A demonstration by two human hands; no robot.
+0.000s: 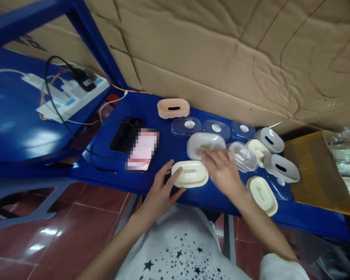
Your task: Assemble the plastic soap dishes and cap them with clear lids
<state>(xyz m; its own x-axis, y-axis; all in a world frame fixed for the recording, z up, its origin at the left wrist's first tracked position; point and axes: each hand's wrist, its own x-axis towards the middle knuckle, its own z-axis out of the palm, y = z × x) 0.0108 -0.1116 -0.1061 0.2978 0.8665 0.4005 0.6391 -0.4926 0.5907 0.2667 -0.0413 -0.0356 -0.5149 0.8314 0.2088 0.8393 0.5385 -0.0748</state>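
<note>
My left hand (165, 190) grips the left end of a cream oval plastic dish (189, 174), with fingers on its rim. The dish lies on the blue table and has a raised oblong shape in its middle. Just above it, my right hand (221, 169) is smeared by motion, its fingers at the lower edge of a translucent oval plastic lid (202, 140). The lid is blurred too, and its far fingertips are partly hidden. To the right of that hand lies another clear lid (242, 156) with a round sticker. A second cream dish (262, 195) rests beside my right forearm.
Behind stand a peach oval holder (173, 109) and several clear lids (216, 128). Grey slotted holders (281, 168) sit near a cardboard box (312, 171) on the right. Two phones (125, 134) lie left, near cables and a power strip (76, 99). Cardboard (198, 46) walls the back.
</note>
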